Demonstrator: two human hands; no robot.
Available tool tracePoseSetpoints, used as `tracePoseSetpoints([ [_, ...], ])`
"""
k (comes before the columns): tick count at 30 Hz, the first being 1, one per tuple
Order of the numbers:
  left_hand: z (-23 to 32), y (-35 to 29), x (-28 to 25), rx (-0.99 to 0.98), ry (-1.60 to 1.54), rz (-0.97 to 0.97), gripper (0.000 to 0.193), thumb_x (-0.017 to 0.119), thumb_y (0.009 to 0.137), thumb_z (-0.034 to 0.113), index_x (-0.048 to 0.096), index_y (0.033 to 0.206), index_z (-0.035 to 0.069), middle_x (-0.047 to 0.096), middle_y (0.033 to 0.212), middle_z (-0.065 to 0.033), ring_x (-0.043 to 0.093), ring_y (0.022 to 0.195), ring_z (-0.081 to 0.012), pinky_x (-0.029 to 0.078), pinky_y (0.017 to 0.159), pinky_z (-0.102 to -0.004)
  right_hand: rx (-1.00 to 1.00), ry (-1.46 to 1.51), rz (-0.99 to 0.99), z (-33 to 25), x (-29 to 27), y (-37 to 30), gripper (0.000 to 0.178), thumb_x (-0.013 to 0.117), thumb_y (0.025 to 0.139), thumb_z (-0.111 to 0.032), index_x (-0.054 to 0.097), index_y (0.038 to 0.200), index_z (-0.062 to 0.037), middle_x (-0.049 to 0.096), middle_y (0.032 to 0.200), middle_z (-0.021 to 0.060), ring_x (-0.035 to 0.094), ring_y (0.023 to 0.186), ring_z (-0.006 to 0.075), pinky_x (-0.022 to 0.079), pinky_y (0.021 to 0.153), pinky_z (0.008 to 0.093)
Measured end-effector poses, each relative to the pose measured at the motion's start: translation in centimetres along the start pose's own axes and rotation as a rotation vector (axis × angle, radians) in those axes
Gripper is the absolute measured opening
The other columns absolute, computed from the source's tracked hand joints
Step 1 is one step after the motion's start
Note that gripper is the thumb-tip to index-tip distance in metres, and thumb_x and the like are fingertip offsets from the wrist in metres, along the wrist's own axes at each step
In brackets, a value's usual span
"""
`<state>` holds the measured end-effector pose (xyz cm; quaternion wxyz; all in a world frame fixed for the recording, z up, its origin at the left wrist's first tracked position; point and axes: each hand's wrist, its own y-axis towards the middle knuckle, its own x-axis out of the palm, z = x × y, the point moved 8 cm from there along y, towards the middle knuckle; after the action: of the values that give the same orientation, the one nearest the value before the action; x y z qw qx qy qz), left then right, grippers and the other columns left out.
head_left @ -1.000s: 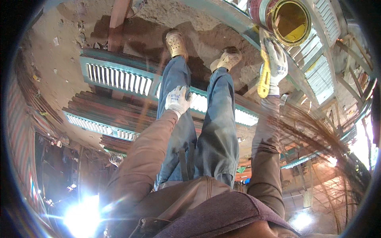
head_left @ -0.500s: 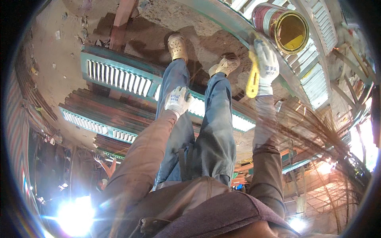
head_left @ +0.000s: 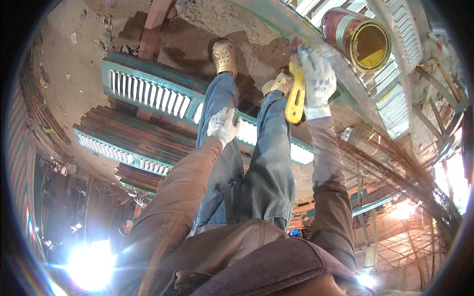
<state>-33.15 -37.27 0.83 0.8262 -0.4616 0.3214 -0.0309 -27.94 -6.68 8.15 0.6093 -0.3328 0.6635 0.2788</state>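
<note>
My right hand [head_left: 316, 79], in a white work glove with grey fingers, is closed on a paintbrush [head_left: 295, 98]. Its flat yellow handle has a hole at the end and points back toward me; the far end is blurred beside my fingers. Just beyond that hand runs the greenish rail [head_left: 340, 74] of a louvred shutter. An open paint can [head_left: 339, 28] lies toward the right of my hand, tilted in view, with yellow residue inside. My left hand [head_left: 224, 126], gloved too, rests on my left knee with its fingers curled in, seemingly holding nothing.
Green-framed shutters with white slats [head_left: 148, 93] lie across the ground on the left, beside stacked brown slats [head_left: 133, 133]. A reddish beam [head_left: 154, 24] runs behind. Thin dry sticks [head_left: 395, 167] spread on the right. My clog [head_left: 224, 56] stands on the dusty floor.
My right hand has moved left with the paintbrush, away from the paint can. My left hand stays on my knee. The view has shifted slightly.
</note>
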Motion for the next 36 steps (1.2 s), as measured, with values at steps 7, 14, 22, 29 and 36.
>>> tracePoseSetpoints([
  [7, 0.4, 0.7, -1.5, 0.020, -0.026, 0.067, 0.029, 0.061, 0.082, 0.030, 0.062, 0.101, 0.007, 0.062, 0.097, -0.0154, 0.063, 0.088, -0.0350, 0.050, 0.078, -0.0452, 0.024, 0.076, 0.132, 1.1, -2.6, 0.3, 0.035, 0.067, 0.075, -0.022, 0.067, 0.110, -0.0202, 0.065, 0.110, 0.0000, 0.063, 0.099, 0.0209, 0.052, 0.082, 0.0340],
  [14, 0.1, 0.1, -1.5, 0.081, -0.037, 0.178, 0.030, 0.063, 0.080, 0.028, 0.062, 0.099, 0.005, 0.063, 0.094, -0.0138, 0.063, 0.082, -0.0344, 0.051, 0.072, -0.0440, 0.107, 0.070, -0.022, -0.9, 0.0, 1.7, 0.026, 0.063, 0.083, -0.021, 0.068, 0.108, -0.0231, 0.065, 0.107, -0.0026, 0.063, 0.095, 0.0187, 0.051, 0.081, 0.0342],
  [22, -0.1, 0.4, -2.0, 0.055, -0.040, 0.144, 0.032, 0.063, 0.080, 0.029, 0.062, 0.101, 0.004, 0.063, 0.094, -0.0153, 0.063, 0.083, -0.0350, 0.051, 0.075, -0.0444, 0.001, -0.127, 0.014, -1.5, -0.1, 5.9, 0.026, 0.061, 0.084, -0.018, 0.066, 0.109, -0.0208, 0.064, 0.111, -0.0014, 0.062, 0.095, 0.0184, 0.051, 0.080, 0.0321],
  [29, -0.4, 0.4, -1.6, -0.040, -0.019, -0.056, 0.035, 0.054, 0.088, 0.033, 0.060, 0.114, 0.011, 0.060, 0.112, -0.0138, 0.061, 0.100, -0.0326, 0.048, 0.088, -0.0428, -0.133, 0.001, -0.166, -6.8, 1.7, 0.7, 0.027, 0.062, 0.082, -0.018, 0.065, 0.109, -0.0194, 0.064, 0.112, -0.0020, 0.061, 0.100, 0.0170, 0.052, 0.082, 0.0317],
  [36, -0.6, 0.3, -1.9, -0.070, -0.053, -0.043, 0.041, 0.057, 0.085, 0.034, 0.060, 0.113, 0.005, 0.061, 0.109, -0.0194, 0.061, 0.098, -0.0372, 0.048, 0.087, -0.0457, 0.041, 0.069, 0.133, -0.4, -2.5, 3.8, 0.037, 0.063, 0.079, -0.016, 0.065, 0.116, -0.0123, 0.065, 0.112, 0.0085, 0.063, 0.100, 0.0256, 0.051, 0.086, 0.0357],
])
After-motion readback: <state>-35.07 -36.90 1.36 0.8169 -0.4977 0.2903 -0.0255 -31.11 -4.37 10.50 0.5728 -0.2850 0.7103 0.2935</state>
